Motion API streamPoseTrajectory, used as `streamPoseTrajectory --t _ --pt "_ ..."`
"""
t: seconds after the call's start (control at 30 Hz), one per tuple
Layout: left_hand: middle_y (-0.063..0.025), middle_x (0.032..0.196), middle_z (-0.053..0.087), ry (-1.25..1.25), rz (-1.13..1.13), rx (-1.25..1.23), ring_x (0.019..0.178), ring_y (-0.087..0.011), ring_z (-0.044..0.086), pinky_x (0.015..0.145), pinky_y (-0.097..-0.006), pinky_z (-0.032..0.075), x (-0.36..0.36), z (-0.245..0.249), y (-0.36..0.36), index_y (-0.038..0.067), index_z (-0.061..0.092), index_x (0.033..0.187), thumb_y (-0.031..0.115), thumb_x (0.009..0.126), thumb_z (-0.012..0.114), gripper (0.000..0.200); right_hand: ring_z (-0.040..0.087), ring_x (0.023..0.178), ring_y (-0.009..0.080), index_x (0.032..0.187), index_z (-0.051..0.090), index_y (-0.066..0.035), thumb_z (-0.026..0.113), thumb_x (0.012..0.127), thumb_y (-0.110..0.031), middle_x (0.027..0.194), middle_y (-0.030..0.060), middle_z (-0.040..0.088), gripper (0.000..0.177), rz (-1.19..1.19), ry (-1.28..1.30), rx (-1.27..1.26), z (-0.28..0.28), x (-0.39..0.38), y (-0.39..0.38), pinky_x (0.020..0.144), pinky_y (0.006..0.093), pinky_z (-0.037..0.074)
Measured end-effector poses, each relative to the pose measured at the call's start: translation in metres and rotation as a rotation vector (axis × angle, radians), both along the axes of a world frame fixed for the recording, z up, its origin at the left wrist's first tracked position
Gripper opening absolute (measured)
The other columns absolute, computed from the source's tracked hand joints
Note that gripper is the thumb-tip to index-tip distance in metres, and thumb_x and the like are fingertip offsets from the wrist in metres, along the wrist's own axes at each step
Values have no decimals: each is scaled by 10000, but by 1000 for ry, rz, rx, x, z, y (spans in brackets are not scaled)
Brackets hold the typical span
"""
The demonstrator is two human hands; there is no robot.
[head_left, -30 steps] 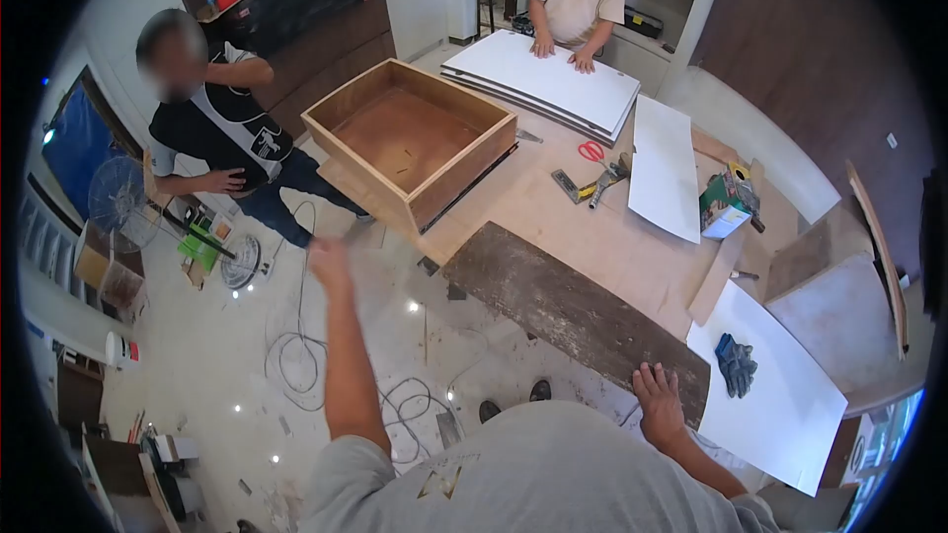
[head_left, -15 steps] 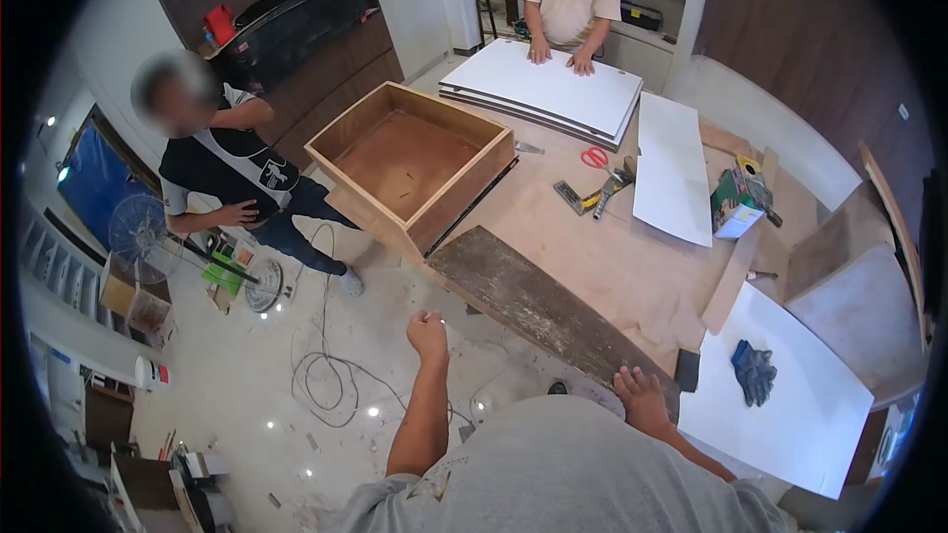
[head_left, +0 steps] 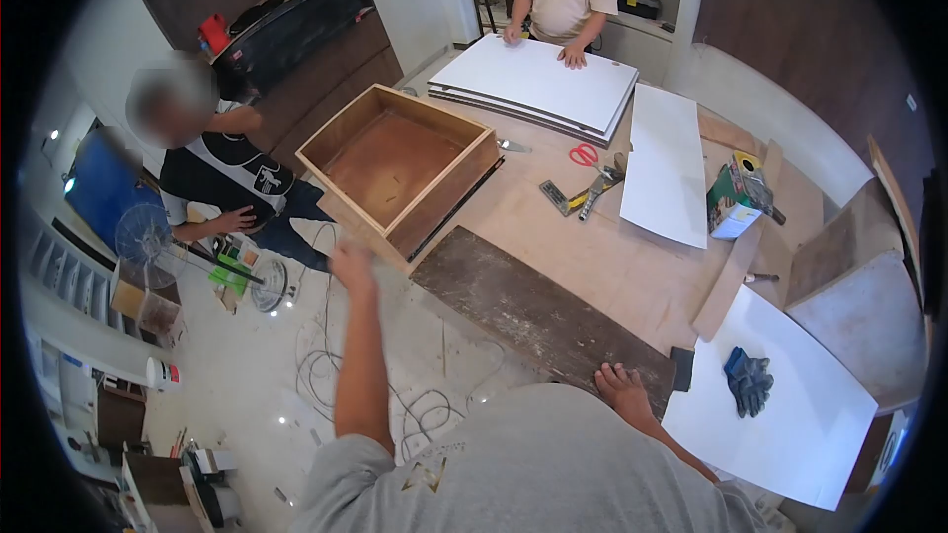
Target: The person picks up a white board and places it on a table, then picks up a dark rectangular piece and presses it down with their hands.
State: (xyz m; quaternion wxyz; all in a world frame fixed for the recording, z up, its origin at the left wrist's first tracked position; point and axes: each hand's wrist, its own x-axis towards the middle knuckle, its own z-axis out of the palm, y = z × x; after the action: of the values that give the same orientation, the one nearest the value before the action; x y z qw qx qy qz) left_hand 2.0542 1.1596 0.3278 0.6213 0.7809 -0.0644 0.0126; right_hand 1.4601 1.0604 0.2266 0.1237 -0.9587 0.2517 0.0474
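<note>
My right hand [head_left: 622, 387] lies flat with fingers spread on the lower end of a worn dark brown board [head_left: 538, 306] along the table's near edge. My left hand [head_left: 351, 266] is raised over the floor, left of the board and near the front corner of a wooden drawer [head_left: 390, 163]. It looks curled closed, but motion smears it; whatever it may hold cannot be made out. The drawer sits at the table's left corner with its open side up. A small dark block [head_left: 681, 369] lies by the board's right end.
Red scissors [head_left: 584, 155], a square [head_left: 563, 197], a tin [head_left: 736, 195] and white panels [head_left: 533, 84] lie on the table [head_left: 533, 202]. Gloves [head_left: 749, 381] rest on a white sheet at right. Two people stand across and at left. A cable [head_left: 425, 410] coils on the floor.
My left hand has swung up and to the left, toward the drawer's corner. My right hand stays on the board. The person across has lifted one hand off the panels.
</note>
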Motion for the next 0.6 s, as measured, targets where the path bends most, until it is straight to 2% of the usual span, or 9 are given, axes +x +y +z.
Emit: streamPoseTrajectory --t 0.03,0.17,0.2,0.33,0.4,0.43,0.47,0.57,0.6 --pt "-130 839 653 -72 122 -21 771 -255 604 730 -408 492 -23 -59 -8 -21 611 805 159 946 585 230 409 1454 380 1461 499 -93 567 955 -298 1581 157 421 550 14 17 57 1 0 -3 1139 599 354" --pt "-223 943 682 425 -19 90 820 -346 622 760 -489 496 -154 -223 -4 -116 648 1057 358 888 759 516 428 1446 378 1469 498 -111 551 960 -295 1584 157 419 544 84 98 201 35 6 -19 1129 527 398" --pt "-189 933 663 812 6 70 808 -323 631 667 -490 513 -215 -156 -14 -49 649 1114 406 895 758 516 437 1441 378 1472 497 -115 550 958 -283 1586 156 417 543 108 128 220 44 7 -23 1119 506 419" --pt "-154 938 655 1558 -413 -431 793 -284 670 607 -449 564 -305 -116 -24 94 571 1259 426 948 716 477 477 1411 368 1475 497 -118 541 957 -262 1576 162 427 539 214 137 143 15 0 -32 1028 450 507" --pt "-176 1095 661 1499 -828 -271 966 -335 685 824 -498 583 -285 -202 -15 75 511 1338 394 999 652 486 512 1373 380 1456 510 -106 540 951 -251 1547 182 453 526 248 -51 -17 -22 -16 -30 971 439 539" --pt "-190 1191 638 1564 -828 -310 1065 -346 658 922 -513 548 -288 -201 -15 54 496 1357 359 1019 623 473 525 1356 388 1410 548 -92 547 938 -243 1547 194 450 496 40 -13 227 -22 -10 -24 950 433 542" --pt "-204 1287 614 1615 -831 -361 1163 -356 630 1020 -528 512 -292 -193 -22 32 480 1376 324 1039 595 460 524 1357 387 1334 602 -70 546 960 -244 1539 195 470 417 207 14 187 20 -7 -37 955 453 537" --pt "-205 1379 573 1564 -736 -345 1253 -352 581 1065 -534 484 -300 -160 -32 -11 483 1359 230 1049 568 401 605 1255 360 1310 658 -63 657 894 -249 1393 178 616 455 -147 -92 632 31 -24 -59 1037 472 498" --pt "-202 1377 575 1558 -751 -328 1250 -353 584 1064 -534 486 -297 -163 -28 -17 487 1352 219 1048 567 393 610 1241 368 1294 670 -56 681 872 -265 1352 191 637 471 -257 -208 512 26 -26 -69 1041 465 495"
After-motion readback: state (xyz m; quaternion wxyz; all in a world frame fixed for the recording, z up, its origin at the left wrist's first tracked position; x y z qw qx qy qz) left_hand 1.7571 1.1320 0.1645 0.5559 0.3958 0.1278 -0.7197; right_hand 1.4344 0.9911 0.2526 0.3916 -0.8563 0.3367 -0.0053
